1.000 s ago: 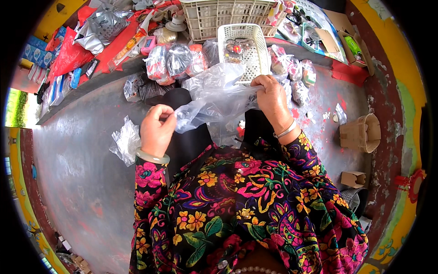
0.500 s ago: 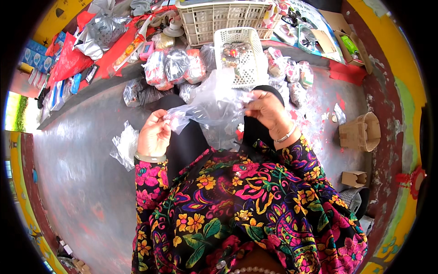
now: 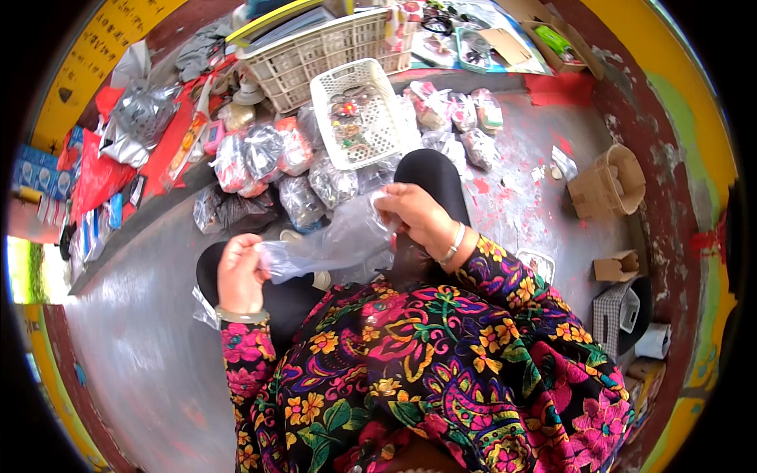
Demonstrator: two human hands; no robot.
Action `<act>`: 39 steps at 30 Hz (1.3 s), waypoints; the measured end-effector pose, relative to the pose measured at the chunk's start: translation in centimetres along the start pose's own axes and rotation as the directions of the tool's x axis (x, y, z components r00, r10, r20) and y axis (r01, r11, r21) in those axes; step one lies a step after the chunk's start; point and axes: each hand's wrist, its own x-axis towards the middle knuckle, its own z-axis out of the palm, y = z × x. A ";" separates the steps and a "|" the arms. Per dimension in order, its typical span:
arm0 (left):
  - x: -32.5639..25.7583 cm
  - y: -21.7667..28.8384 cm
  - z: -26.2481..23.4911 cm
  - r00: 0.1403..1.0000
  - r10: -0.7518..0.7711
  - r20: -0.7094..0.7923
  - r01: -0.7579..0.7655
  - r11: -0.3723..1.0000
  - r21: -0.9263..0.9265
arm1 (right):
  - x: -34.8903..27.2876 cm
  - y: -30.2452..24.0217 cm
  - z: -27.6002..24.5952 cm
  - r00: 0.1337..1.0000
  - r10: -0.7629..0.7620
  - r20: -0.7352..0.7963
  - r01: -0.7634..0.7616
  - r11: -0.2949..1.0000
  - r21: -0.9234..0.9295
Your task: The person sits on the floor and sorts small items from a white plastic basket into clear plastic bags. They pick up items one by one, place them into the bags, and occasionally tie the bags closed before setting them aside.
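A clear plastic bag (image 3: 327, 246) is stretched between my two hands, above my lap. My left hand (image 3: 241, 273) pinches one end of it, fingers closed on the film. At the other end my right hand (image 3: 418, 214) grips the plastic between thumb and fingers. The bag hangs slack in the middle, and I make out nothing inside it. Just beyond it stands a white perforated basket (image 3: 384, 148) with small assorted items at its bottom. Filled plastic bags (image 3: 302, 201) lie close by, left of that basket.
A large cream crate (image 3: 292, 75) stands at the back. More filled bags (image 3: 479, 148) sit right of the basket. A cardboard box (image 3: 603, 189) is on the floor at the right, with a smaller box (image 3: 615, 266) nearer. Red bags (image 3: 96, 177) lie at the far left.
The view has turned and shifted. Both hands keep hold of the plastic bag, which now slopes down toward my left hand and looks more drawn out lengthwise.
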 end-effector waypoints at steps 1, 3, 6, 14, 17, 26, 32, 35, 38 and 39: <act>0.8 0.9 -0.4 0.999 -0.009 0.049 0.012 0.999 -0.051 | 0.8 -0.5 0.1 0.999 -0.034 -0.005 0.034 0.999 0.025; 1.5 3.7 -0.5 0.997 -0.022 0.071 0.030 0.993 -0.116 | 1.2 -3.3 0.9 0.989 -0.144 -0.044 0.145 0.989 0.025; 1.2 8.9 0.4 0.961 0.271 0.046 -0.263 0.955 -0.136 | 0.5 -8.3 3.8 0.849 -0.525 -0.063 0.528 0.848 0.048; -0.8 5.1 1.1 0.403 0.882 0.246 -0.549 0.018 0.836 | -4.1 -5.8 4.6 0.042 -0.723 0.689 0.762 -0.423 -0.491; 0.7 -0.7 -5.0 0.829 0.515 0.215 -0.306 0.097 0.947 | -1.1 2.3 1.2 0.771 -0.372 0.517 0.521 -0.098 -0.848; 0.8 -1.5 -3.2 0.929 0.356 -0.104 -0.207 0.731 0.651 | 0.7 1.1 1.6 0.945 -0.327 -0.005 0.302 0.878 -0.372; 1.0 -1.1 -1.9 0.957 0.157 -0.242 -0.140 0.986 0.087 | 1.2 -1.3 1.8 0.978 -0.208 0.000 0.201 0.947 0.250; 1.2 -1.3 -2.1 0.978 0.094 -0.184 -0.108 0.992 -0.068 | 1.1 -1.1 1.8 0.978 -0.206 0.030 0.201 0.972 0.125; 1.4 -1.7 -2.2 0.982 0.075 -0.171 -0.105 0.979 -0.175 | 1.0 -0.7 2.1 0.977 -0.206 0.052 0.205 0.979 0.017; 1.5 -1.8 -2.3 0.984 0.082 -0.157 -0.109 0.979 -0.174 | 0.9 -0.6 2.0 0.976 -0.204 0.071 0.206 0.978 -0.015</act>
